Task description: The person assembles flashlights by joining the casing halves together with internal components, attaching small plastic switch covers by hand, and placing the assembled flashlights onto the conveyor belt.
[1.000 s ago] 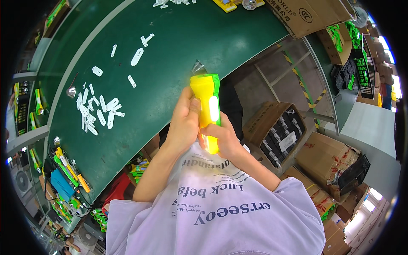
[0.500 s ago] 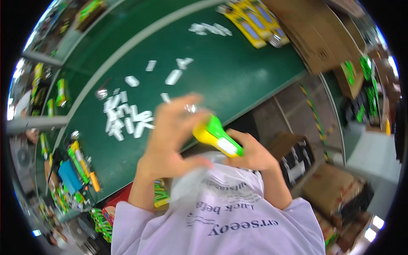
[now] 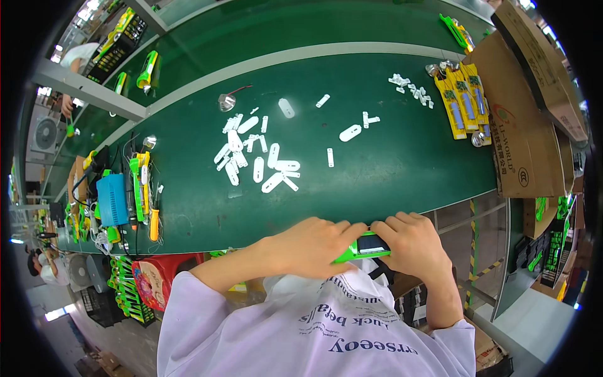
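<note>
A green flashlight (image 3: 349,252) with a dark rectangular panel lies crosswise between my two hands, just in front of the bench's near edge. My left hand (image 3: 311,245) is closed round its left end, and my right hand (image 3: 411,244) grips its right end with the thumb beside the panel. Both ends are covered by my fingers. Beyond my hands, white oval plastic plates (image 3: 258,169) and small white strips (image 3: 330,157) lie scattered on the green bench top (image 3: 383,182).
A silver reflector (image 3: 227,102) with a red wire sits behind the white parts. Yellow half-shells (image 3: 461,107) with blue cells are at the far right by a cardboard box (image 3: 521,138). At left are a blue box (image 3: 112,199) and an orange-handled screwdriver (image 3: 154,225). Below hangs a red stool (image 3: 166,267).
The flashlight has turned from slanting to nearly level, and its dark panel now shows. My left hand has come down from its raised position onto the left end. The view has shifted.
</note>
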`<action>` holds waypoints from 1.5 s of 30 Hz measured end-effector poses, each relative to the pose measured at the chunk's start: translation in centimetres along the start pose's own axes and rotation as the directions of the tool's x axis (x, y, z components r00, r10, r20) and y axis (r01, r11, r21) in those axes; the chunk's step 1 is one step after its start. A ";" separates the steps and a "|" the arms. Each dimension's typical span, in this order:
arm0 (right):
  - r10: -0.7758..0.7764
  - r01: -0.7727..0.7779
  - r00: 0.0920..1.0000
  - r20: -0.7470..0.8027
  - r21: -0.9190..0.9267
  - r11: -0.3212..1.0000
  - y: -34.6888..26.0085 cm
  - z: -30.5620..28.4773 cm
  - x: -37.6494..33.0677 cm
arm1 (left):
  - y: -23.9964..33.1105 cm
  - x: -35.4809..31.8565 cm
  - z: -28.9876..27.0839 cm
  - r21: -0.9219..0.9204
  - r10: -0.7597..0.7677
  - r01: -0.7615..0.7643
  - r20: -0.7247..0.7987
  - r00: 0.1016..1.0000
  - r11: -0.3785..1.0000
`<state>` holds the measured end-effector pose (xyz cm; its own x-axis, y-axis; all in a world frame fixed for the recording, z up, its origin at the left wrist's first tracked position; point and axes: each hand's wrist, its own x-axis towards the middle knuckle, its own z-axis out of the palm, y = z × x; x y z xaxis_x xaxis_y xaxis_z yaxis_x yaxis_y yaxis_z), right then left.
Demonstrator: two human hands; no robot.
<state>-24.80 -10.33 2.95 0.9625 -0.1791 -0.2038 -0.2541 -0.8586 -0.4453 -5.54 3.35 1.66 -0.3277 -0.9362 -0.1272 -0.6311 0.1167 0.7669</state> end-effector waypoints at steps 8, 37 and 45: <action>0.097 -0.144 0.571 -0.816 0.017 0.989 3.8 1.9 2.7 | -6.3 -1.1 -7.1 -0.167 -0.452 0.442 -0.571 0.686 0.881; 0.396 -0.400 0.462 -0.793 0.213 0.892 6.9 8.1 5.6 | -50.3 -0.5 -46.4 0.004 -0.583 0.991 -0.808 0.082 0.135; 0.391 -0.416 0.418 -0.820 0.210 0.885 6.5 5.9 5.3 | -51.3 -1.6 -48.7 -0.010 -0.551 0.979 -0.828 0.105 0.202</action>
<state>-21.91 -14.00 -6.17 0.3809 -0.8046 0.4555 -0.6451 -0.5842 -0.4925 61.63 -17.30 -6.81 0.8954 -0.4371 0.0846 -0.4412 -0.8967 0.0364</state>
